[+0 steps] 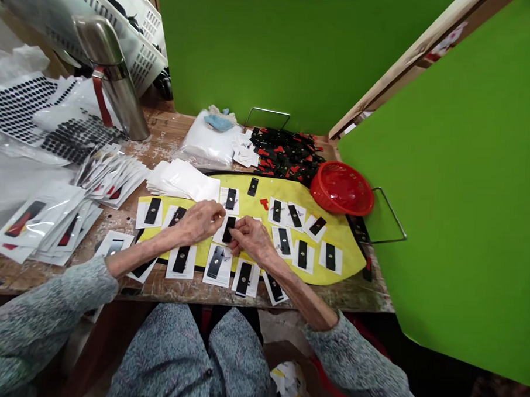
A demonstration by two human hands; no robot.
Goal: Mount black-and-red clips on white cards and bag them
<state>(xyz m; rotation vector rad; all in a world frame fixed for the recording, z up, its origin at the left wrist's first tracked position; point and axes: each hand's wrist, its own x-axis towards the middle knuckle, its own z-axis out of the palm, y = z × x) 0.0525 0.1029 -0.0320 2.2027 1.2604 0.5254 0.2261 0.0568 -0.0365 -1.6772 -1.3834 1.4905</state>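
Observation:
My right hand point(251, 237) pinches the edge of a black rectangular piece point(229, 228) with a small round silver spot, over a white card. Just to the left, my left hand point(205, 219) is closed with its fingertips together; whatever they hold, if anything, is too small to make out. Around both hands, white cards with similar black pieces point(302, 254) on them are spread over a yellow mat point(332, 269). One black piece point(252, 187) lies directly on the mat, and near it is a small red part point(264, 204).
A white paper stack point(182, 180) lies behind my left hand. Farther back are a clear plastic bag point(210, 140), a heap of black and red parts point(288, 155) and a red basket point(342, 188). At left stand filled sachets point(40, 218) and a steel thermos point(126, 96). Green panels point(262, 52) border the table.

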